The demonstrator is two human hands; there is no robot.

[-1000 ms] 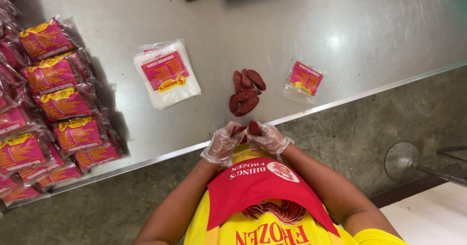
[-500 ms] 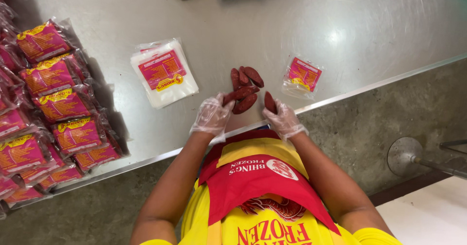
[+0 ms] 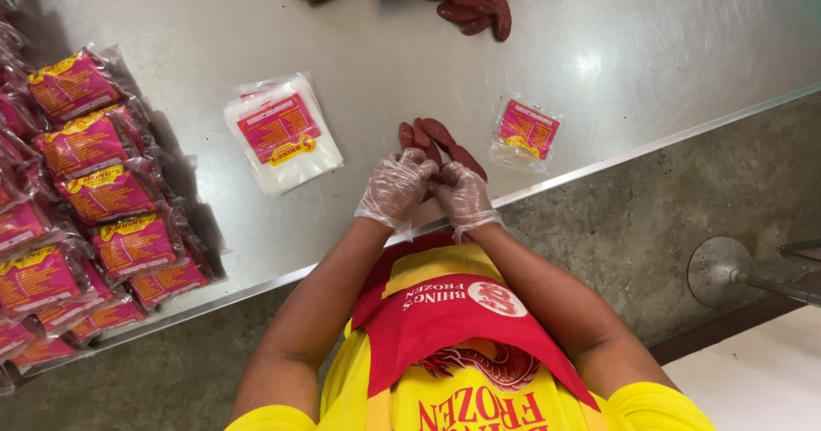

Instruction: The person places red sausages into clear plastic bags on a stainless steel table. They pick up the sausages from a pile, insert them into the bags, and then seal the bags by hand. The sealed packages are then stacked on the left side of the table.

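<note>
both gloved hands meet at the small pile of dark red sausages (image 3: 436,140) near the steel desk (image 3: 599,46) edge: left hand (image 3: 395,187) and right hand (image 3: 462,194) clenched on sausages. a flat stack of empty clear pouches (image 3: 280,132) lies left, one empty pouch (image 3: 527,132) right, filled packs (image 3: 85,183) far left.

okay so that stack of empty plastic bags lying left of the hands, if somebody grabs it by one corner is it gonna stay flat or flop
The stack of bags would probably flop and droop, since it looks like thin clear film lying flat. It seems light, so a push would likely slide it easily over the smooth steel table. The loose sheets may also fan apart, as their edges already lie uneven.
</note>
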